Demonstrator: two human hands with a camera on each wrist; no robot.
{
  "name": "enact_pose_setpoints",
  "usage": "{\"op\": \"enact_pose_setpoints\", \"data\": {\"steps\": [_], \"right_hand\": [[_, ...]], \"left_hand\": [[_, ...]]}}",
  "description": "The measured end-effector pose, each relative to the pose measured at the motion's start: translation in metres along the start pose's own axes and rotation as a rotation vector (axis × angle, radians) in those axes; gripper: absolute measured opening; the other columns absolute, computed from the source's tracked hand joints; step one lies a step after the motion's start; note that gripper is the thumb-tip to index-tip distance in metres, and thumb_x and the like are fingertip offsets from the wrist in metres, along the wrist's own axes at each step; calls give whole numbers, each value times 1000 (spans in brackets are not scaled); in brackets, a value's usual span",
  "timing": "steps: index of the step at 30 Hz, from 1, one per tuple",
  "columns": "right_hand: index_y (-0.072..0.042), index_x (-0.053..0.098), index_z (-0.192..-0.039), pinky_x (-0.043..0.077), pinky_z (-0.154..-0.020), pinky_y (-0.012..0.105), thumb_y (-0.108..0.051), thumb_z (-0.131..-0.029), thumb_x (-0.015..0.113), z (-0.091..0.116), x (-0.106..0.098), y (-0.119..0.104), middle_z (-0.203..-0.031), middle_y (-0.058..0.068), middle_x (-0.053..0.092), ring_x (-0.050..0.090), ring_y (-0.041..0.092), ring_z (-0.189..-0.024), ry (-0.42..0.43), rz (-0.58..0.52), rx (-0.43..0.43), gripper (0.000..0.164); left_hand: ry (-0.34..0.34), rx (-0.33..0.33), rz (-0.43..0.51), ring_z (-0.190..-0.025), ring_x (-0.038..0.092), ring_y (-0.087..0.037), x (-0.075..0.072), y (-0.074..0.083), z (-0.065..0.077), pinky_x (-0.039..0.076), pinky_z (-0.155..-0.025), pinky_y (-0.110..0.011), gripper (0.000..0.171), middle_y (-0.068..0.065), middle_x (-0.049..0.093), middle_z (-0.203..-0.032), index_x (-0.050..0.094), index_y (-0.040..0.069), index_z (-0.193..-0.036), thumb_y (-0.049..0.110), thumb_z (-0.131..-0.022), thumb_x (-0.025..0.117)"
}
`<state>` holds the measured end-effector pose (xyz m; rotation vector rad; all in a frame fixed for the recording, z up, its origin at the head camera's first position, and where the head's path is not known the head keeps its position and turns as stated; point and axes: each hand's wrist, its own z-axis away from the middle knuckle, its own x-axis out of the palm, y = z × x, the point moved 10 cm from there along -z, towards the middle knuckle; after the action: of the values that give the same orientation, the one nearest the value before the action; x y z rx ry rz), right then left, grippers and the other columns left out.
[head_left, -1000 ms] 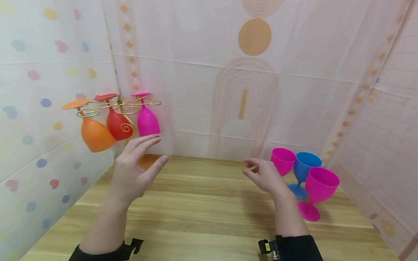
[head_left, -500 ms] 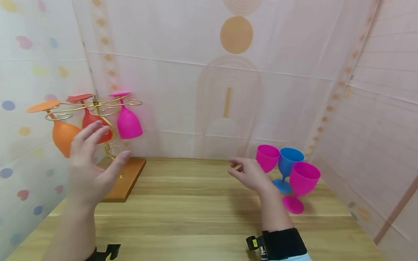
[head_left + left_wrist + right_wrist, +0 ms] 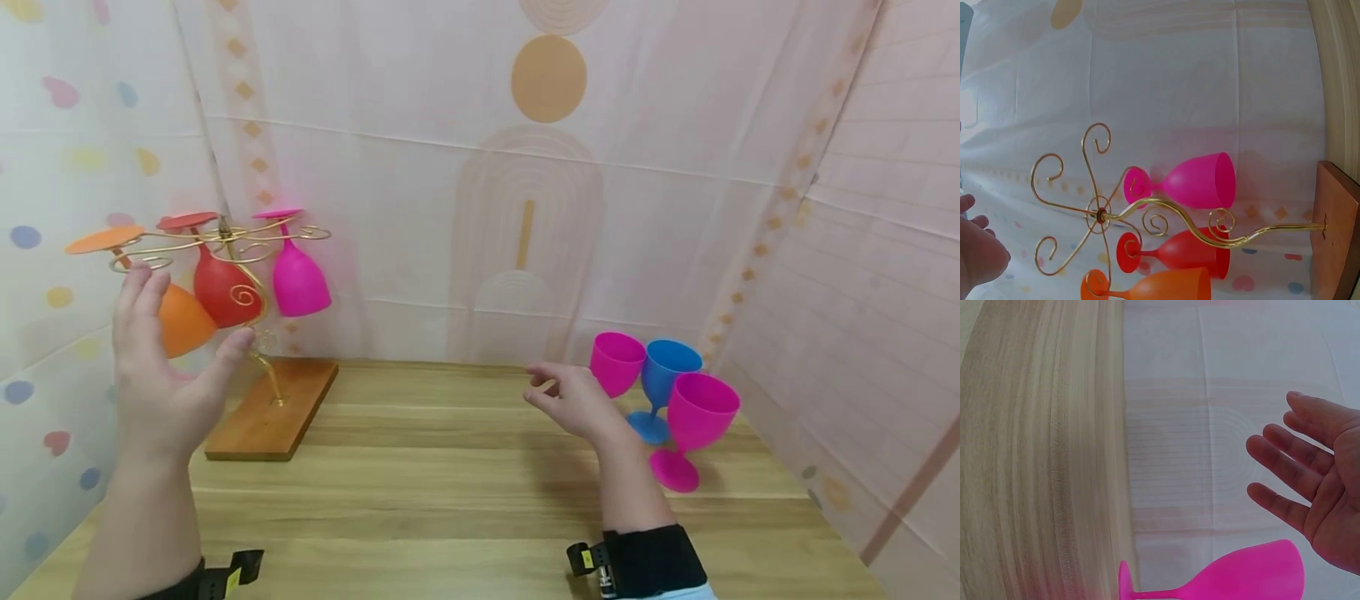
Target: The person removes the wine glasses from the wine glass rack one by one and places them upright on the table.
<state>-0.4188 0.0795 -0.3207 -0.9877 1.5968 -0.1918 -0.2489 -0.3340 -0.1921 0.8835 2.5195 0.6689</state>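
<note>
My left hand (image 3: 168, 367) is raised in front of the orange goblet (image 3: 183, 321), hiding part of it. Its fingers are extended with the thumb apart, and nothing is held. The orange, red (image 3: 225, 287) and magenta (image 3: 300, 279) goblets hang upside down by their feet from a gold wire rack (image 3: 1194, 228). Over on the right, my right hand (image 3: 577, 400) hovers with loosely bent fingers, holding nothing. A magenta goblet (image 3: 618, 364) stands upright just beside it. A blue goblet (image 3: 670, 367) and another magenta goblet (image 3: 701, 412) stand close by.
The rack rises on a curved stem from a brown wooden base (image 3: 255, 433). Bare scrolled hooks (image 3: 1047, 169) show in the left wrist view. Patterned curtains (image 3: 420, 167) surround the wood-grain table (image 3: 435, 500) at the back and sides.
My left hand has moved left, from before the rack's base to before the orange goblet. The head view has shifted, so the rack and standing goblets appear farther left. My right hand stays beside the goblets.
</note>
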Motion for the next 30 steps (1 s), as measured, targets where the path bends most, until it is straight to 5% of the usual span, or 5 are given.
{"op": "enact_pose_setpoints", "data": {"steps": [7,14,20,25,30], "right_hand": [[-12,65,-137,60,-77,35,-24,-95,75,0,1,2,-118,8,71,69,24,-98,-10,-3,-10,45],[-11,65,-136,60,-78,36,-24,-95,75,-1,3,-1,-115,7,71,70,22,-96,-22,-4,-18,44],[-13,65,-136,60,-78,36,-25,-95,75,-2,6,0,-116,7,71,69,25,-98,-29,-12,-6,43],[-16,66,-136,60,-77,35,-25,-95,75,-1,9,2,-116,5,70,69,24,-99,-33,-6,12,43],[-16,66,-135,60,-77,35,-26,-95,75,0,9,2,-118,6,70,69,21,-98,-35,12,13,43]], "left_hand": [[13,-79,94,-150,17,-11,0,-13,-5,25,-120,-37,91,9,19,-166,22,25,-163,17,-88,72],[8,-256,186,-152,10,-6,-2,-47,-8,26,-120,-35,99,11,7,-168,3,28,-164,18,-93,70],[24,-363,351,-152,-3,-2,-8,-69,-10,20,-117,-18,99,14,-3,-169,-1,29,-164,18,-96,69],[34,-408,518,-151,-6,2,-8,-75,-10,20,-114,-15,99,18,-6,-168,-1,30,-164,16,-97,70],[32,-410,567,-151,-3,3,-3,-79,-13,24,-112,-14,99,20,-5,-168,1,31,-164,16,-96,71]]}}
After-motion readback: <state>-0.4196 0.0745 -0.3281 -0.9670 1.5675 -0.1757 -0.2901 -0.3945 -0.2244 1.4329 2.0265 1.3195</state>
